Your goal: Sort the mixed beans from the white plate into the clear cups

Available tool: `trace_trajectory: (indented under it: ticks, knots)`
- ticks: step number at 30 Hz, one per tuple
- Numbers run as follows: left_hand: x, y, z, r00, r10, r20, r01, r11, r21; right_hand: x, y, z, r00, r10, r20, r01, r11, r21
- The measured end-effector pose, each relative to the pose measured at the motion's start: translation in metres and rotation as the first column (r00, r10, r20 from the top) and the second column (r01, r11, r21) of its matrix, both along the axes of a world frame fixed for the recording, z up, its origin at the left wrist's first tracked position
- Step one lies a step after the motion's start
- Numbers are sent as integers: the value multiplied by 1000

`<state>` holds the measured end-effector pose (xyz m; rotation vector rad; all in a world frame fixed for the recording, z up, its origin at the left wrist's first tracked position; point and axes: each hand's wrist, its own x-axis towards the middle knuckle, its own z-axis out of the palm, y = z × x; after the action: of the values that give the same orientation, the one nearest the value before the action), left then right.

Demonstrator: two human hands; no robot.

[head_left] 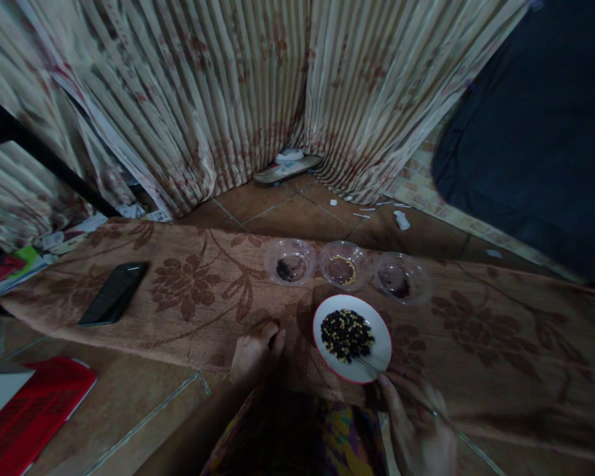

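In the head view, a white bowl with a red rim (387,330) holds a mix of black and yellow beans or seeds (347,336). My right hand (419,423) is closed around a thin metal tool, which looks like tweezers (371,367); its tip reaches into the bowl by the lower edge of the pile. Curled on the cloth left of the bowl is my left hand (258,350), with nothing visible in it. Behind the bowl stand three clear plastic cups: the left cup (302,254) has black pieces, the middle cup (344,250) yellow ones, the right cup (416,274) dark reddish ones.
A brown flowered cloth (218,337) covers the long low surface. On its left lies a black phone (114,294). Striped curtains (218,86) hang beyond, with a skateboard (287,170) on the tiled floor beneath. A dark draped shape (535,145) stands at right.
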<state>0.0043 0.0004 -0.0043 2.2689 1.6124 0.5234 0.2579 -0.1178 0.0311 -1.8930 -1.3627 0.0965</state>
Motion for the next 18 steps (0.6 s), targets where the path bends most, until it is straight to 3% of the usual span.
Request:
trace_trajectory:
  ticks: [11, 18]
  knots:
    - [1, 1, 2, 1000, -2, 4, 2, 1000, 0, 3, -2, 0, 983, -102, -155, 102, 995, -12]
    - [-1, 2, -1, 999, -1, 36, 1, 1000, -2, 29, 24, 20, 954, -231, -189, 249, 965, 79]
